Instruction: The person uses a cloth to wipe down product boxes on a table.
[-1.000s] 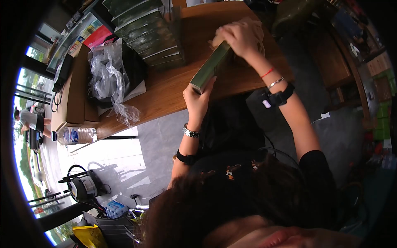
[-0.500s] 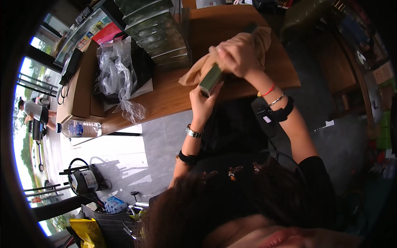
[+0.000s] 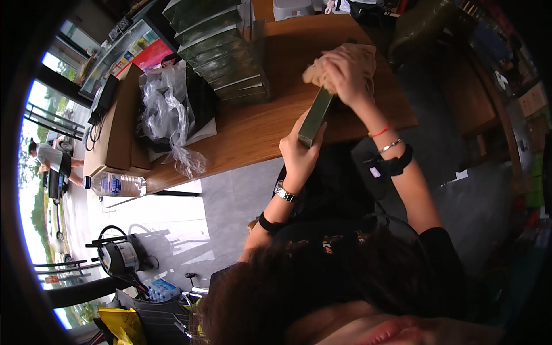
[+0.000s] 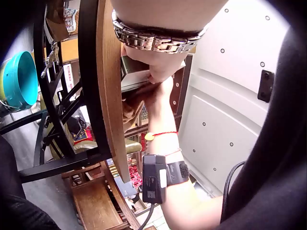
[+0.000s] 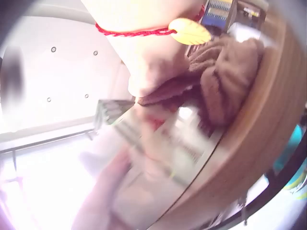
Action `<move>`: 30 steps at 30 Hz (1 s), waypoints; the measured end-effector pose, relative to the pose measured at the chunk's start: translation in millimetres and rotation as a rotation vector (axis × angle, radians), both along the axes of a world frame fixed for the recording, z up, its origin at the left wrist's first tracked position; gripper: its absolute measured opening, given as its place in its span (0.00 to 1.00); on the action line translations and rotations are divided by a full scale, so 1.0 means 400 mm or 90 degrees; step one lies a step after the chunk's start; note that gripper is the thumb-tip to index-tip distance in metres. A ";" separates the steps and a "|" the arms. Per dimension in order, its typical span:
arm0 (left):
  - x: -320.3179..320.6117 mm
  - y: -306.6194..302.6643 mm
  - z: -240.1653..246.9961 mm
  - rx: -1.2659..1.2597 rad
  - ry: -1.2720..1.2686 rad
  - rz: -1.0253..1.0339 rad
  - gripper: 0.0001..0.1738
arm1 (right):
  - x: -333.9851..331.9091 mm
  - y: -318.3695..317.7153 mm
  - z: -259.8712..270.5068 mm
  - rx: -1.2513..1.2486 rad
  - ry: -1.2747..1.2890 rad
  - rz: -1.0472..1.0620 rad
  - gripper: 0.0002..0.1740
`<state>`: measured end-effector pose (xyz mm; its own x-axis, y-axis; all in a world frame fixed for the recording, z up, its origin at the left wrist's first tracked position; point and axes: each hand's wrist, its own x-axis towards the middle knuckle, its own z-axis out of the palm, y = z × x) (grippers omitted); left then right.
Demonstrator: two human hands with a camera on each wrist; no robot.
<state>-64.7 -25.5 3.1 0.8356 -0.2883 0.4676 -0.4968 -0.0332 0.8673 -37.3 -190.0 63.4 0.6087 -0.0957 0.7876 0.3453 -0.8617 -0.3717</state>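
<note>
My left hand grips the near end of a dark green flat box, thumb on one side and fingers on the other. The box is tilted over the table's front edge, its narrow side facing up in the head view. At its far end, my right hand holds a tan cloth against the box. The cloth hangs in soft folds beside the table edge in the right wrist view, where the box's broad face looks glossy and mirrors an arm. Part of the box shows below the watch in the left wrist view.
A tall stack of similar green boxes stands at the back left of the wooden table. Crumpled clear plastic lies left of it, by a cardboard box and a water bottle. A vacuum cleaner stands on the floor.
My right hand and the cloth swept toward the near end of the box, then back to its far end. The left hand with the box has shifted slightly right.
</note>
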 end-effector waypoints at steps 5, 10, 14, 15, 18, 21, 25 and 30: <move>0.004 0.024 0.000 0.043 0.055 -0.024 0.16 | -0.113 0.163 0.006 0.051 0.013 0.081 0.15; -0.009 0.036 0.034 0.076 -0.010 -0.070 0.15 | -0.074 0.014 0.008 0.004 0.042 0.089 0.17; -0.030 0.056 0.047 0.094 -0.003 -0.059 0.18 | 0.064 -0.214 -0.007 0.111 0.069 0.015 0.19; -0.037 0.064 0.049 0.098 0.001 -0.056 0.18 | 0.071 -0.236 0.006 0.159 0.126 -0.002 0.21; -0.053 0.080 0.053 0.117 0.002 -0.041 0.17 | 0.063 -0.232 -0.014 0.219 0.164 -0.111 0.21; -0.053 0.079 0.045 0.093 -0.016 -0.028 0.17 | 0.061 -0.193 -0.055 0.090 0.046 -0.081 0.22; -0.039 0.047 0.046 0.073 -0.012 -0.027 0.17 | -0.050 -0.028 -0.030 0.023 0.004 0.014 0.22; 0.008 0.022 -0.004 0.057 -0.130 -0.055 0.16 | -0.211 0.183 0.004 -0.040 0.117 0.039 0.20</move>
<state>-61.7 -16.6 1.5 0.6968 -0.4030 0.5933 -0.6656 -0.0554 0.7442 -121.9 -116.8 65.1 0.7458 -0.0086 0.6661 0.3294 -0.8644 -0.3799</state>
